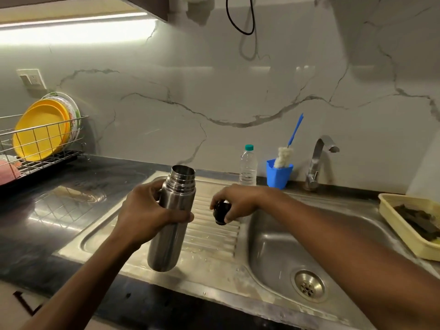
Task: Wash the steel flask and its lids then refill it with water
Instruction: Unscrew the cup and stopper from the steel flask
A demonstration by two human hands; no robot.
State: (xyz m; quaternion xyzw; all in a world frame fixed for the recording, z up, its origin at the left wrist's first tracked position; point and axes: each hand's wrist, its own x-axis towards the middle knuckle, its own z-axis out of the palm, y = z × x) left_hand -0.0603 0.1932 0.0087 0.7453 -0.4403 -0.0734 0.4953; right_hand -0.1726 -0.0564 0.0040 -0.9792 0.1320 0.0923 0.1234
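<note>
Left hand [150, 211] is wrapped around the steel flask [171, 217] at mid-body, holding it upright, mouth uncovered, above the ribbed drainboard of the sink [269, 253]. Right hand [234, 202] reaches in from the right, fingers pinching a dark lid [221, 211] just beside the flask. The lid is largely covered by fingers. Both forearms are cut off at the frame edge.

Wall: a pale marble-look backsplash [238, 91] is running behind the counter, grey veins crossing it.
Light: a strip light [76, 32] is glowing under the dark cabinet [147, 8].
Counter: a black glossy countertop [59, 210] is reflecting that glow.
Switch: a wall plate [31, 78], possibly a socket, is sitting at upper left.
</note>
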